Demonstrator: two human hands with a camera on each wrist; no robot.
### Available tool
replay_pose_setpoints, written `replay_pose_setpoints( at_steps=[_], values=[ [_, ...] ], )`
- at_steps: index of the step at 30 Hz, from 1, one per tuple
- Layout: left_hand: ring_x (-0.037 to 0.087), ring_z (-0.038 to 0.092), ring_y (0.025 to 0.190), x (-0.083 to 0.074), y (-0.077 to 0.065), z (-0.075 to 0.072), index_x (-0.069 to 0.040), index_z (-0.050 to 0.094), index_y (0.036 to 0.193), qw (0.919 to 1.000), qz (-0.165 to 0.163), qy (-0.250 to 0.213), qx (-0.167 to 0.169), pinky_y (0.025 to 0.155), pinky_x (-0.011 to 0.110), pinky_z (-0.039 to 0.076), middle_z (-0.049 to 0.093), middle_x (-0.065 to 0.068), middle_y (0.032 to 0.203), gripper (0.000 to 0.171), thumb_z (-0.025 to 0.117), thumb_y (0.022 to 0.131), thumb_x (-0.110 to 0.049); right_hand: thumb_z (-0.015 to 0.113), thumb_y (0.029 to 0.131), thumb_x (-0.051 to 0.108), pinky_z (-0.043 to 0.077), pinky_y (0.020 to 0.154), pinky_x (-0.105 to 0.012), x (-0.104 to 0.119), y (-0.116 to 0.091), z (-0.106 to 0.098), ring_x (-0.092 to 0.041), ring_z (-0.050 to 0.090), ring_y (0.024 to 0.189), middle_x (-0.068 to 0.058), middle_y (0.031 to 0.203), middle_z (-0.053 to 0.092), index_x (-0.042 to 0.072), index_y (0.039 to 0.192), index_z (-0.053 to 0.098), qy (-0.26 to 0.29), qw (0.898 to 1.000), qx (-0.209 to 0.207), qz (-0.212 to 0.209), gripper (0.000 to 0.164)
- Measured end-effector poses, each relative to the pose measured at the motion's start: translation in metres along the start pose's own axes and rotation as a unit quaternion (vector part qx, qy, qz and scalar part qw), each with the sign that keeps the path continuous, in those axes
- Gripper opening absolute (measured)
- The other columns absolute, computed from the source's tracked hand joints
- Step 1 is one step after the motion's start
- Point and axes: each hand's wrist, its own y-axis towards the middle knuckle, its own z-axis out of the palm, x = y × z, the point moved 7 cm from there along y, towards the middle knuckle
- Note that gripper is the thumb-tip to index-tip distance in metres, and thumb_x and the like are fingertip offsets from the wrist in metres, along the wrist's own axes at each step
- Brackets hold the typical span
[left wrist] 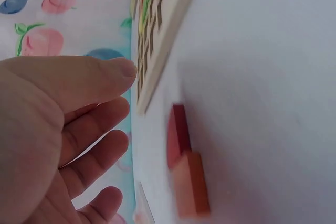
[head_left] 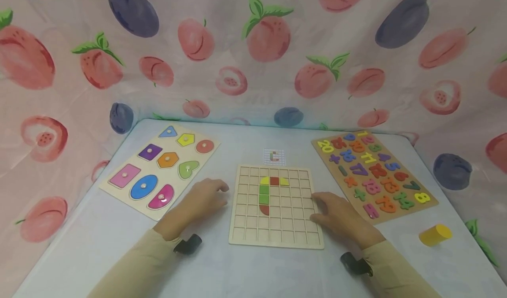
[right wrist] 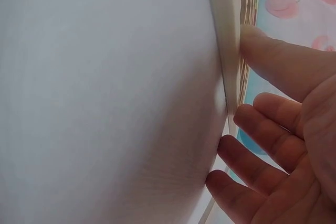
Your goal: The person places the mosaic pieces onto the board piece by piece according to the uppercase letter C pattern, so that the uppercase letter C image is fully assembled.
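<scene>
A wooden grid board [head_left: 293,232] lies in the middle of the table. On it several coloured pieces form a shape: yellow corners, a red square [head_left: 274,181], green squares [head_left: 264,194] and a rounded red piece [head_left: 264,210]. My right hand [head_left: 336,212] is at the board's right edge, its thumb [right wrist: 273,61] against the rim and the other fingers loosely bent beside it. Left of the board, my left hand [head_left: 203,199] hovers with relaxed, parted fingers and holds nothing. Below it in the left wrist view lie a dark red block [left wrist: 179,135] and an orange block [left wrist: 191,184].
Just behind the board lies a small pattern card [head_left: 274,157]. A shape puzzle with knobs [head_left: 115,187] lies to the left, and a number puzzle board [head_left: 424,207] to the right. Near the right edge stands a yellow cylinder [head_left: 435,235]. Fruit-printed cloth [head_left: 261,100] hangs behind the table.
</scene>
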Motion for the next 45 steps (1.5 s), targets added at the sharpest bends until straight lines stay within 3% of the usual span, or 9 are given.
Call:
replay_pose_setpoints(
  at_steps=[8,13,18,25,34,45],
  values=[
    [0.030,0.059,0.116,0.020,-0.009,-0.004,-0.009,0.068,0.121,0.9998,-0.016,0.014,-0.006,0.096,0.045,0.050,0.068,0.006,0.116,0.038,0.078,0.087,-0.021,0.076,0.088,0.026,0.034,0.108,-0.057,0.000,0.001,0.000,-0.042,0.043,0.135,-0.020,0.142,0.053,0.001,0.140,0.054,-0.003,1.000,0.003,0.002,0.061],
    [0.030,0.060,0.117,0.030,-0.014,-0.007,-0.009,0.069,0.123,0.9990,-0.043,0.006,-0.008,0.095,0.045,0.051,0.068,0.007,0.118,0.045,0.081,0.085,-0.030,0.076,0.088,0.026,0.034,0.108,-0.058,0.000,0.000,0.000,-0.042,0.043,0.135,-0.020,0.142,0.053,0.001,0.140,0.054,0.000,1.000,0.005,0.004,0.061],
    [0.031,0.059,0.118,0.037,-0.021,-0.010,-0.009,0.068,0.125,0.9980,-0.062,-0.008,-0.010,0.094,0.047,0.051,0.067,0.008,0.121,0.043,0.078,0.087,-0.027,0.076,0.088,0.026,0.034,0.108,-0.058,0.000,0.000,0.001,-0.042,0.043,0.135,-0.020,0.142,0.053,0.002,0.140,0.054,0.001,1.000,0.007,0.008,0.061],
    [0.031,0.058,0.117,0.041,-0.027,-0.013,-0.009,0.067,0.124,0.9975,-0.061,-0.034,-0.014,0.094,0.048,0.051,0.066,0.008,0.121,0.041,0.078,0.087,-0.019,0.075,0.088,0.026,0.033,0.109,-0.058,0.000,0.000,0.001,-0.042,0.043,0.135,-0.019,0.142,0.053,0.002,0.140,0.054,-0.001,1.000,0.004,0.004,0.061],
    [0.035,0.058,0.120,0.046,-0.034,-0.011,-0.005,0.066,0.125,0.9971,-0.069,-0.029,-0.015,0.094,0.050,0.050,0.066,0.012,0.122,0.044,0.079,0.087,-0.024,0.075,0.089,0.027,0.033,0.109,-0.057,-0.001,0.000,0.001,-0.042,0.043,0.135,-0.019,0.142,0.053,0.002,0.140,0.054,-0.001,1.000,0.001,0.003,0.061],
    [0.034,0.059,0.117,0.050,-0.043,-0.011,-0.005,0.068,0.123,0.9972,-0.067,-0.024,-0.020,0.093,0.050,0.051,0.067,0.010,0.118,0.039,0.078,0.087,-0.018,0.076,0.088,0.026,0.033,0.109,-0.057,-0.001,0.000,0.001,-0.043,0.043,0.134,-0.021,0.142,0.053,0.000,0.139,0.054,0.000,1.000,-0.001,0.002,0.061]
  ],
)
